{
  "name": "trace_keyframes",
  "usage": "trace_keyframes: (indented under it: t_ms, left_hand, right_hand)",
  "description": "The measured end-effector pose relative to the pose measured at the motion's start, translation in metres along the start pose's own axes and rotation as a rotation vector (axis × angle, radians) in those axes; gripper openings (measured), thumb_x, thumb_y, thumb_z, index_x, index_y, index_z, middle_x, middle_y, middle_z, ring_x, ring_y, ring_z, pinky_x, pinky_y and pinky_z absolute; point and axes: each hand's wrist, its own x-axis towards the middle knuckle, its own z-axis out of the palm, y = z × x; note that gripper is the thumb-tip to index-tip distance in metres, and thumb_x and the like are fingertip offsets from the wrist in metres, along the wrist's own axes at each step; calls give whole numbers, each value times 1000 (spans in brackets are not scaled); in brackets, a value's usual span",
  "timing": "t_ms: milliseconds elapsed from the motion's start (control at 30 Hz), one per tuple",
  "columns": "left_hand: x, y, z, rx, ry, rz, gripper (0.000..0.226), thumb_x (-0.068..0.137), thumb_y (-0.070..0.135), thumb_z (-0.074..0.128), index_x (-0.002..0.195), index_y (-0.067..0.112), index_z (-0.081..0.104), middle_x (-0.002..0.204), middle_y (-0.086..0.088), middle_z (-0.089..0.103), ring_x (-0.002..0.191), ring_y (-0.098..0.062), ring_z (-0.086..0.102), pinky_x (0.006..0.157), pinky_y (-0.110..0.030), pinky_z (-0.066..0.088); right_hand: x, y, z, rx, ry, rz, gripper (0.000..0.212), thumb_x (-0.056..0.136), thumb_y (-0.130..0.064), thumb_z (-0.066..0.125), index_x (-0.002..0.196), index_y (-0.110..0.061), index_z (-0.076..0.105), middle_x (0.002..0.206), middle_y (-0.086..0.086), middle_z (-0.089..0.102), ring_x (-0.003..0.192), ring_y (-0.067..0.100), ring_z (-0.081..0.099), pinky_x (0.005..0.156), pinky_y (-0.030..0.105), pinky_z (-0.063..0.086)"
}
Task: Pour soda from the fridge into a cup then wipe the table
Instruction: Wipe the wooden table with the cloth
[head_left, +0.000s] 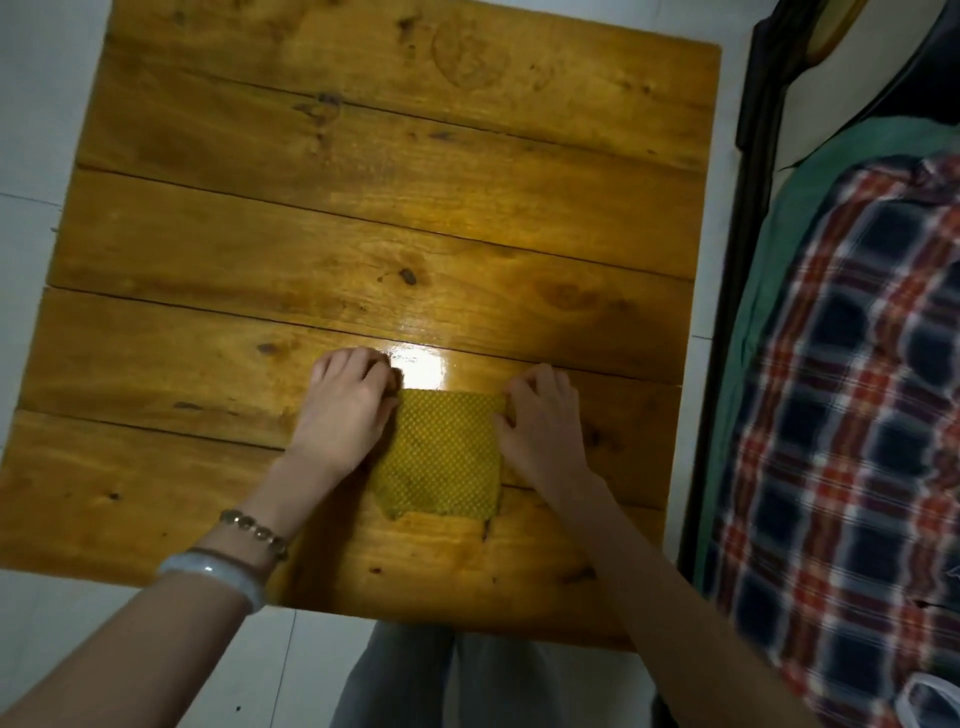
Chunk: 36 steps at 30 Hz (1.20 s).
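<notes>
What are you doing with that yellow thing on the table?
A person is at a wooden table with a yellow cloth lying flat near its close edge. The left hand holds the cloth's far left corner and the right hand holds its far right corner, fingers curled on both. No cup or soda shows here, so this looks like the wiping part of the job. Plaid fabric lies off to the right, beside the table.

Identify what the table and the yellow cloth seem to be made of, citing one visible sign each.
Table: wooden planks, apparently varnished; knots, grain and a glossy glare show. Yellow cloth: probably woven or knitted fabric, matte; a fine chequered texture shows.
</notes>
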Motion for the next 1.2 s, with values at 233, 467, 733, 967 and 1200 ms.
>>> trace_keyframes:
  t_ms: [233, 467, 733, 967, 1200]
  left_hand:
    - [13, 16, -18, -79, -2, -31, 14, 82, 17, 69, 87, 11, 57, 85, -8, 63, 83, -30, 55, 76, -34, 30]
    - [76, 53, -40, -442, 44, -91, 11, 84, 10, 66, 92, 14, 60, 87, 5, 59, 87, -20, 54, 80, -31, 36]
    - [191, 95, -61, -658, 20, -116, 15, 86, 10, 63, 87, 24, 56, 87, 10, 60, 84, -10, 56, 73, -19, 36]
    - [291, 98, -70, -550, 53, 75, 11, 83, 6, 64, 91, 14, 64, 94, -3, 68, 90, -22, 61, 77, -25, 39]
    - [365, 109, -70, -764, 110, -55, 11, 81, 8, 69, 86, 18, 71, 70, 8, 63, 65, -1, 55, 59, -10, 40]
  right_hand:
    - [16, 14, -27, 167, -76, 18, 13, 81, -18, 65, 92, -12, 64, 100, 4, 56, 100, 23, 49, 88, 35, 35]
    - [58, 48, -86, 354, -100, 134, 8, 85, -11, 58, 93, -12, 59, 85, 2, 61, 85, 17, 56, 81, 38, 46]
    - [138, 95, -136, 419, 72, 297, 17, 86, -11, 60, 103, -11, 59, 90, 0, 58, 88, 17, 56, 83, 34, 49]
    - [212, 125, -158, 457, 204, 313, 12, 85, -7, 62, 94, -14, 58, 91, 6, 63, 85, 18, 58, 79, 29, 49]
    - [278, 153, -168, 438, 325, 264, 15, 87, 2, 54, 95, -11, 54, 87, 0, 56, 84, 15, 55, 70, 20, 42]
